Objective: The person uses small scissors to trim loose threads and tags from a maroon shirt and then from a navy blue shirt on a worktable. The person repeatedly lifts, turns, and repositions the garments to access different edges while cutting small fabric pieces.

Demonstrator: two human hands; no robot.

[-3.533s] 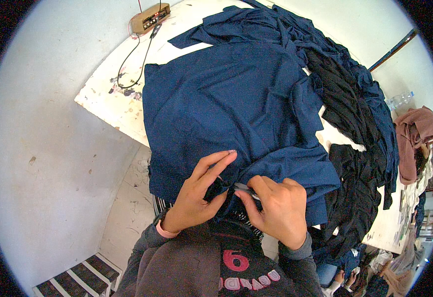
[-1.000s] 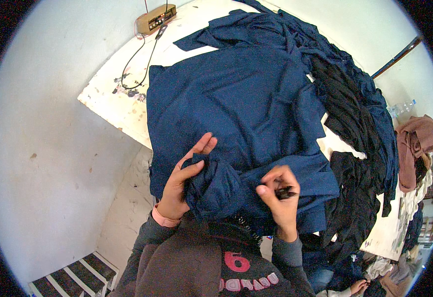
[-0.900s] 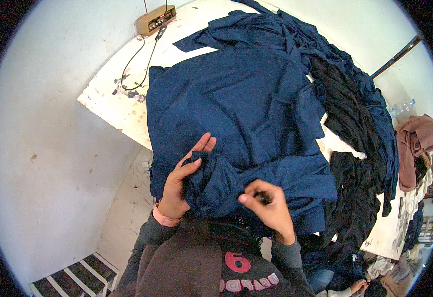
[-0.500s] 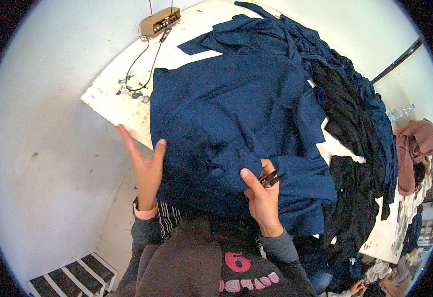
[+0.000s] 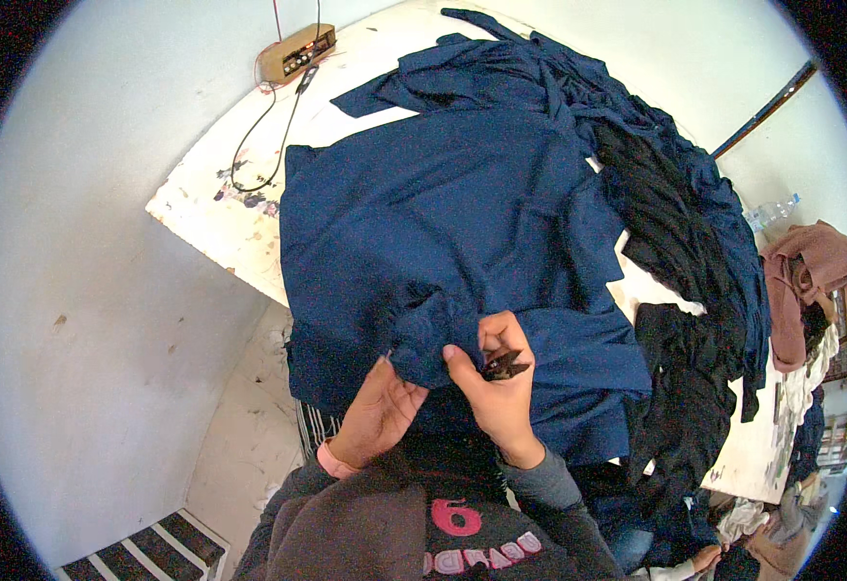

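Note:
A navy blue garment (image 5: 414,184) lies spread over the near part of the table, its near part bunched up between my hands. My right hand (image 5: 501,387) is closed, with small dark thread snips (image 5: 504,366) tucked in its fingers. Its thumb and fingers also grip a fold of the navy fabric. At the left side of that fold, my left hand (image 5: 382,414) has its fingers drawn together against the cloth edge. Whether a loose thread is between these fingertips is too small to tell.
More navy garments (image 5: 501,73) are heaped at the far side, black garments (image 5: 675,213) to the right. A brown box with wires (image 5: 297,53) stands on the white table (image 5: 212,218). Far right are a plastic bottle (image 5: 774,210) and brown cloth (image 5: 811,271). Another person's hand (image 5: 706,558) shows at lower right.
My left hand has come from beside the table's left corner to the bunched fabric, its spread fingers now closed. My right hand has shifted slightly left, still holding the snips and cloth.

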